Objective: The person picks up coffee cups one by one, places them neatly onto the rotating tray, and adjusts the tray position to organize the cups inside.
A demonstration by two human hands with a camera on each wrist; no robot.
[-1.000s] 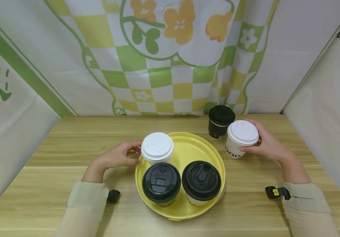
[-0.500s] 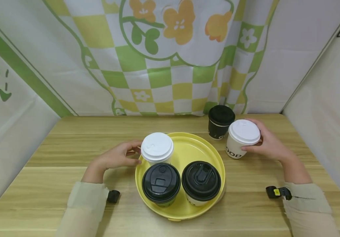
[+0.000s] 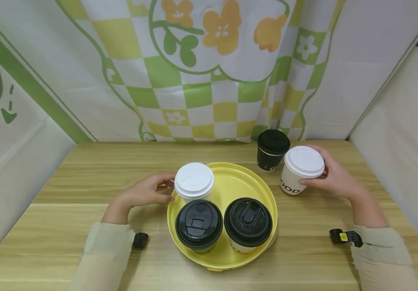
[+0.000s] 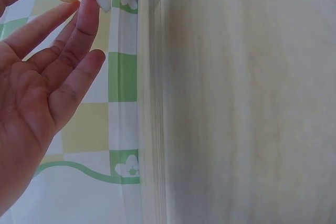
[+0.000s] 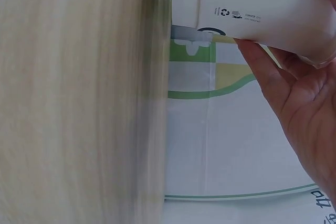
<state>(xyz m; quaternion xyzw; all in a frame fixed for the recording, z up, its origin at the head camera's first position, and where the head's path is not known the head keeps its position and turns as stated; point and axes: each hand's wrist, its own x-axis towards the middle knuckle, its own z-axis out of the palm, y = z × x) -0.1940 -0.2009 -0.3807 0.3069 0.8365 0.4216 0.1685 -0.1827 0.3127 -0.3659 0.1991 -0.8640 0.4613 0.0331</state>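
My loose-fingered left hand (image 3: pixel 145 191) likely steadies the round yellow tray (image 3: pixel 236 184), my right hand (image 3: pixel 335 176) gripping the white-lidded paper cup (image 3: pixel 301 169) right of it.

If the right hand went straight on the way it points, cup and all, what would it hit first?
Likely the black cup, just beyond the held white cup; any gap is hard to judge.

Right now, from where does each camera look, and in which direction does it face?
Head: worn on the head, facing forward and down at the yellow tray; left grip, right grip and sleeves show.
Left wrist: worn there, facing the checked cloth and tabletop; only left grip shows.
Right wrist: worn there, facing the held white cup; only right grip shows.
Head and right wrist share that cup.
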